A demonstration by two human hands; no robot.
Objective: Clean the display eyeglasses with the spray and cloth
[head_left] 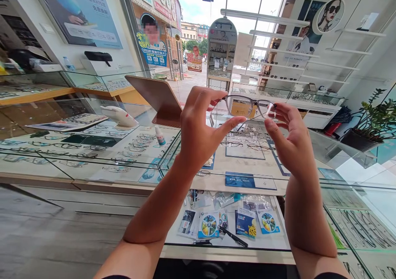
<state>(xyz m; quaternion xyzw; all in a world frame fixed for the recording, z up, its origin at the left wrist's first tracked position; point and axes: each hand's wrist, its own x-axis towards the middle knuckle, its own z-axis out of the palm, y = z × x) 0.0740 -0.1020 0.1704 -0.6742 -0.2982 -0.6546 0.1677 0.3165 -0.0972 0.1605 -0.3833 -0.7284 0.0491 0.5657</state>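
Holding the glasses above the glass counter, the left hand pinches one side, the right hand the other.

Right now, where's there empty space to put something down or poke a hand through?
Between the forearms, below the glasses, a hand could pass. The glass top between the bottle and the near edge looks bare. The drawer is crowded with leaflets and a pen.
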